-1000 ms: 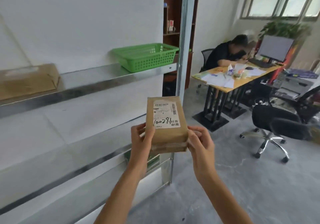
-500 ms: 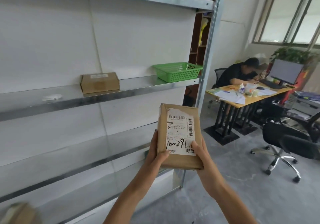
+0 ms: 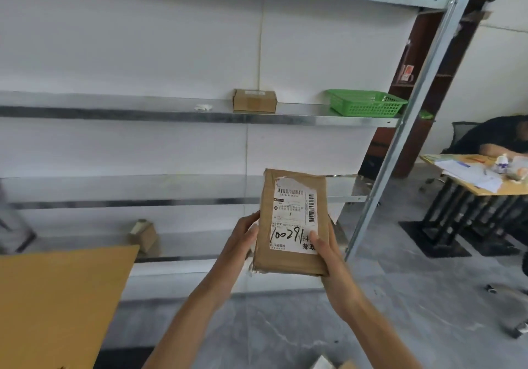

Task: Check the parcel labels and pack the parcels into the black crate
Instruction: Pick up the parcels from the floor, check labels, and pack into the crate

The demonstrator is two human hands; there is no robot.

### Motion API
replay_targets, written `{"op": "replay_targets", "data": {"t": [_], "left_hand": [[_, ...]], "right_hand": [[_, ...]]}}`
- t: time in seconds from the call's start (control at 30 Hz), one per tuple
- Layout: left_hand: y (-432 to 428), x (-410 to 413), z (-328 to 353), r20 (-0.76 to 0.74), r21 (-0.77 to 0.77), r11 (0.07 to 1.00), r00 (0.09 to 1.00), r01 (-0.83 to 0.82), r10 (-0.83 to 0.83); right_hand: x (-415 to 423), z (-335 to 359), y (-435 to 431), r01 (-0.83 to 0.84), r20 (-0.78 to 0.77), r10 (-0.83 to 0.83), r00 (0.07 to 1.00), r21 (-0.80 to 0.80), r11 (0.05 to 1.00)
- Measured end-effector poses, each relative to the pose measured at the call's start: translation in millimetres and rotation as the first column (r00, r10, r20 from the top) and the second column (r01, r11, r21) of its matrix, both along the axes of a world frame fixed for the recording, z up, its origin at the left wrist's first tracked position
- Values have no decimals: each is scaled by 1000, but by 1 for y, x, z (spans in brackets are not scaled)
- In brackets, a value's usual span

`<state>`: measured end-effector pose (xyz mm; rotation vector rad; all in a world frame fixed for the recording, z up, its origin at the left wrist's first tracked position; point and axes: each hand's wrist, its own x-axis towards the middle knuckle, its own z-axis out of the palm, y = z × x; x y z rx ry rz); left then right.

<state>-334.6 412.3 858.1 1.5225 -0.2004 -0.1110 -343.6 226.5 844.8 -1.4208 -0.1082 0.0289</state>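
Two hands hold one brown parcel (image 3: 285,263) upright in the air, in front of the metal shelves (image 3: 171,116). Its white label (image 3: 291,217) faces the camera, with handwritten digits across it. The left hand (image 3: 243,240) curls round the parcel's left edge. The right hand (image 3: 327,254) grips the lower right corner, thumb on the label. Behind, on the middle shelf, sit a small box (image 3: 254,101) and a green basket (image 3: 365,102), well apart. A cardboard sheet (image 3: 57,297) lies at lower left.

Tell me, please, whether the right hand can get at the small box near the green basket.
Probably not yet: the right hand and left hand both grip the parcel, though nothing blocks the small box.
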Motion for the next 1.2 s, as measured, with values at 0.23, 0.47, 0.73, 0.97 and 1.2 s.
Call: {"op": "replay_targets", "data": {"t": [0.23, 0.47, 0.73, 0.97, 1.2], "left_hand": [[64, -81, -1, -21, 73, 987, 989, -143, 145], [145, -143, 4, -62, 106, 981, 983, -163, 170], [281, -245, -1, -82, 179, 969, 979, -169, 186], [365, -312, -13, -128, 214, 950, 958, -226, 257], [415, -316, -34, -206, 275, 916, 912, -293, 354]], "right_hand": [[-61, -5, 59, -98, -4, 98, 995, -16, 995], [-107, -12, 143, -148, -16, 148, 989, -7, 989], [-199, -24, 270, -224, -26, 224, 974, 6, 975], [-265, -46, 357, -275, -119, 276, 954, 28, 961], [-267, -72, 410, -357, -212, 357, 910, 40, 933]]}}
